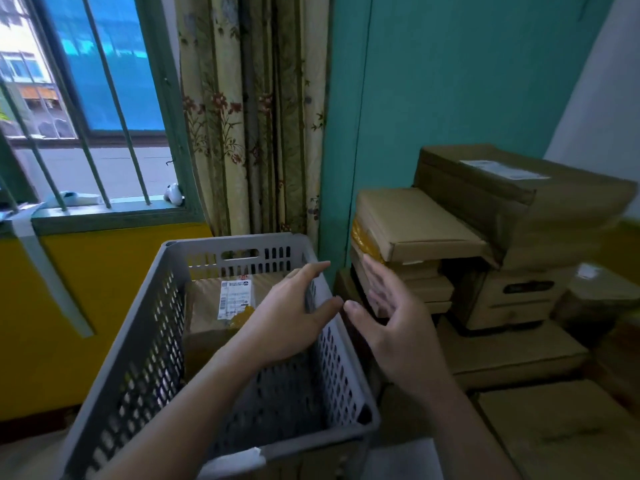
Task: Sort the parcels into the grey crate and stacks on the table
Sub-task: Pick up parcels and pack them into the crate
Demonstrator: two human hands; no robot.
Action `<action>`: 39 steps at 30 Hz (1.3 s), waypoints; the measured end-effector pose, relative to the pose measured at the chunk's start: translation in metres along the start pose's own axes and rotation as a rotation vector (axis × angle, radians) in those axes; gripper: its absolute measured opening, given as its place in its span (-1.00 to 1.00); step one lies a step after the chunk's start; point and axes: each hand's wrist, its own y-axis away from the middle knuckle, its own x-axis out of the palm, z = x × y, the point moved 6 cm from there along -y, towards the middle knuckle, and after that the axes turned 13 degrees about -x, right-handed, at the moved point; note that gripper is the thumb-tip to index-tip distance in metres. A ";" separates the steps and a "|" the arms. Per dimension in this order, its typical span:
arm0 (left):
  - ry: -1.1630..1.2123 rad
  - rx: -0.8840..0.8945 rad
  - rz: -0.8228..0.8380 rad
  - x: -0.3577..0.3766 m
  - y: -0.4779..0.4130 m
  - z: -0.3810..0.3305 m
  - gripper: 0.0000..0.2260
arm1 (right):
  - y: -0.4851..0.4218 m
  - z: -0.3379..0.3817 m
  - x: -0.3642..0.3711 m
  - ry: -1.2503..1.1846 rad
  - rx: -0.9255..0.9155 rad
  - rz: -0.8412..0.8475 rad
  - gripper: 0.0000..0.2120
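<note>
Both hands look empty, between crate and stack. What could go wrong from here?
1. The large top box overhangs and seems to rest partly on the flat box; if the right hand pulls that one out, the top one may slide or tip.
2. The left hand hangs across the grey crate rim and could catch it, shifting the crate.
</note>
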 end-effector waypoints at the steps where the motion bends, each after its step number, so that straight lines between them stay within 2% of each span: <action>1: 0.019 0.004 -0.014 0.005 0.005 -0.007 -0.43 | 0.007 0.000 -0.010 -0.001 -0.006 -0.013 -0.39; 7: 0.155 0.041 -0.010 0.048 0.039 -0.047 -0.51 | 0.047 -0.016 -0.059 -0.024 0.030 -0.046 -0.43; 11: 0.230 0.040 0.017 0.088 0.060 -0.071 -0.49 | 0.077 -0.034 -0.096 -0.038 0.114 -0.065 -0.43; 17: 0.264 -0.015 0.056 0.149 0.085 -0.092 -0.46 | 0.123 -0.061 -0.148 -0.039 0.215 -0.099 -0.44; 24: 0.286 -0.108 0.122 0.205 0.105 -0.095 -0.52 | 0.167 -0.097 -0.186 -0.033 0.320 -0.133 -0.46; 30: 0.284 -0.123 0.147 0.228 0.116 -0.094 -0.51 | 0.195 -0.107 -0.196 -0.064 0.345 -0.159 -0.47; 39: 0.323 -0.094 0.200 0.232 0.136 -0.092 -0.54 | 0.227 -0.097 -0.200 0.034 0.379 -0.212 -0.48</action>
